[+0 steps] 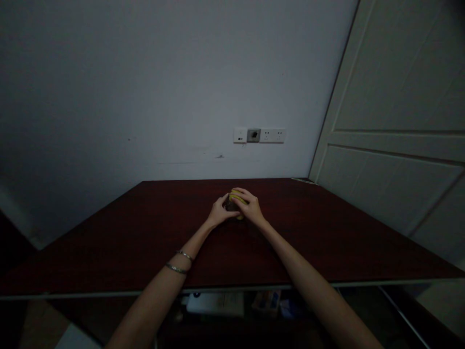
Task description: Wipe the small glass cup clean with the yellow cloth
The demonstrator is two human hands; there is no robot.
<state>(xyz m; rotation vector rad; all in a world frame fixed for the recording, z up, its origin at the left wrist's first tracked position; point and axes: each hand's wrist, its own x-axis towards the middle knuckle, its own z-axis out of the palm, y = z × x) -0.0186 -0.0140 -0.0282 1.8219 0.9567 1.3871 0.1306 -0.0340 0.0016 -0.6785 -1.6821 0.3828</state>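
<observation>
A small object with yellow edges and a dark middle [231, 205] is held between both hands above the far half of the dark red tabletop [152, 232]. It is too dim to tell what kind of thing it is. My left hand [218, 212] grips its left side, thumb below and fingers partly hidden behind it. From the right, my right hand [251, 205] wraps over its yellow top, fingers bent and thumb along the near side. Much of the object is covered by my fingers. Whether it touches the tabletop, I cannot tell.
A pale wall with a row of sockets [259, 135] rises behind the table. At the right stands a white panelled door [395, 111] close to the table's edge. Under the front edge, a white box [216, 304] and other items lie in an open space.
</observation>
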